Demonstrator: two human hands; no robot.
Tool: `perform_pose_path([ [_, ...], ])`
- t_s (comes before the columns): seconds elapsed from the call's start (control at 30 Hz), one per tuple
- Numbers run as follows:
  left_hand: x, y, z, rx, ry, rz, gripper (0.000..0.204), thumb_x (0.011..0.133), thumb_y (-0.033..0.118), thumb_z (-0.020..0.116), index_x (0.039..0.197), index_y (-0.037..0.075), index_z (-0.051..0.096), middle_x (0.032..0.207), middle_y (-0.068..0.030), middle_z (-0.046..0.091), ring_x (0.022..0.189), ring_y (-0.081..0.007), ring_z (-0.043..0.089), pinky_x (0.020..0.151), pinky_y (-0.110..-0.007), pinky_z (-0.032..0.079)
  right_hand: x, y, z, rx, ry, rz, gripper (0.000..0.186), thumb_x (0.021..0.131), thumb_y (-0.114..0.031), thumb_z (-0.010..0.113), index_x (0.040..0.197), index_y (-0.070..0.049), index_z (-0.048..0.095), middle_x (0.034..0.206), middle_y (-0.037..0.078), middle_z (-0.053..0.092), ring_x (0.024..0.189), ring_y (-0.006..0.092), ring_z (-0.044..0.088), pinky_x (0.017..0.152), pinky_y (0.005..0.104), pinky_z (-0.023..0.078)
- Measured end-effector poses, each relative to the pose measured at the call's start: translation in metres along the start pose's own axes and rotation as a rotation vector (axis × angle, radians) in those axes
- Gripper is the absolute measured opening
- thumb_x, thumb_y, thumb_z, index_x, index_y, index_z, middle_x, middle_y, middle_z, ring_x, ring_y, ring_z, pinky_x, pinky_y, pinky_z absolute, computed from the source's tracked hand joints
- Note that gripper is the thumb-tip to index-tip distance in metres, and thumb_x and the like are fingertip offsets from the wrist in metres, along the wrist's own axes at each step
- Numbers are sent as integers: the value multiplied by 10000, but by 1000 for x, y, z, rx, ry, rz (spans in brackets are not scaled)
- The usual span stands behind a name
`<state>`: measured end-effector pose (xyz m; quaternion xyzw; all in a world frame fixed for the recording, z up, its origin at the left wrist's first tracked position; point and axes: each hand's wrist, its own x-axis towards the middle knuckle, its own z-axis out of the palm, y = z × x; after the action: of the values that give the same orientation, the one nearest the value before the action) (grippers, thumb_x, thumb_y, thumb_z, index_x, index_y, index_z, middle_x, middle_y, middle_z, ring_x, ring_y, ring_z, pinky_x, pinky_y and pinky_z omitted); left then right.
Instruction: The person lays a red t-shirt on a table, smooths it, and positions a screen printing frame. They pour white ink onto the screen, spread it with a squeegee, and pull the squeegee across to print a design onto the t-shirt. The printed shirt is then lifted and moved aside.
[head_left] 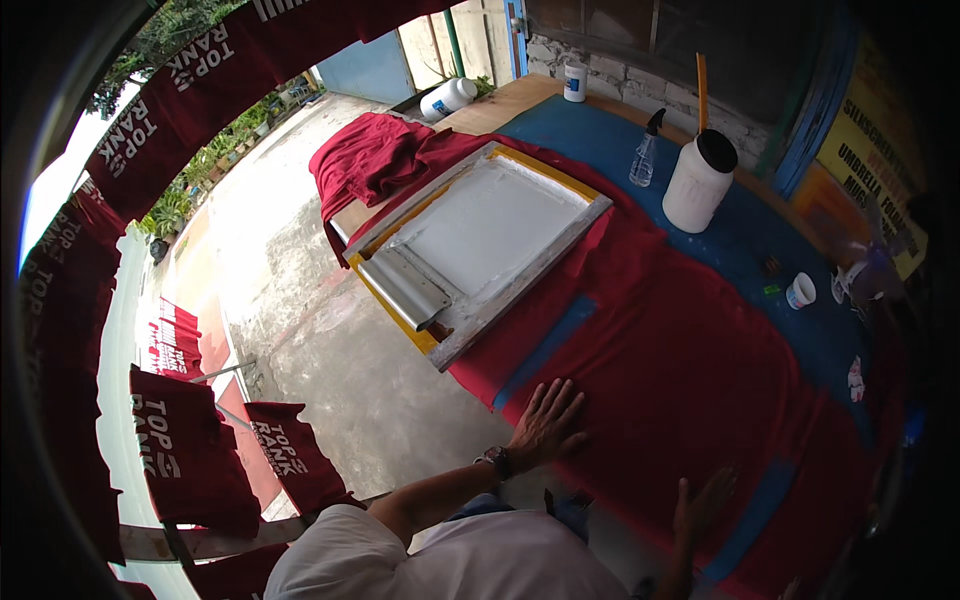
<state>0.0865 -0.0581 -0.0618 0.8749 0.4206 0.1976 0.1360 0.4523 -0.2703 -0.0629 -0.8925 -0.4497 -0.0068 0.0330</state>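
My left hand (pixel 547 424) rests with its fingers spread on the edge of a red cloth (pixel 690 350) laid over the table. On the same cloth, further right and nearer to me, is my right hand (pixel 704 506), its fingers stretched out. Neither hand holds anything. Beyond my left hand lies a screen-printing frame (pixel 530 285) with a pale mesh and yellow tape along its inner edges. A wide silver squeegee (pixel 405 288) lies inside the frame's near-left end.
Along the table's far side stand a white jar with a black lid (pixel 699 182), a clear spray bottle (pixel 643 160) and a white cup (pixel 800 291). Crumpled red cloth (pixel 368 158) is heaped beyond the frame. Printed red cloths (pixel 190 440) hang at the left.
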Motion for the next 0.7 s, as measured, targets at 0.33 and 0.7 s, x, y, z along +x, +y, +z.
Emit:
perform_pose_path([
  [0.33,-24,-34,-24,-201,15,111,780,1063,470,663,1649,1,451,1735,-273,383,1650,-424,309,1371,-579,194,-53,-74,-11,-192,5,39,1114,1045,-773,506,1729,62,233,1780,336,246,1651,525,236,1328,692,174],
  [0.7,92,-82,-26,-248,-152,324,482,1051,362,684,1479,145,654,1579,-139,577,1443,-387,542,1153,-560,437,158,-236,-68,781,-37,-303,886,951,-548,839,1577,12,555,1656,288,506,1552,467,469,1263,567,422],
])
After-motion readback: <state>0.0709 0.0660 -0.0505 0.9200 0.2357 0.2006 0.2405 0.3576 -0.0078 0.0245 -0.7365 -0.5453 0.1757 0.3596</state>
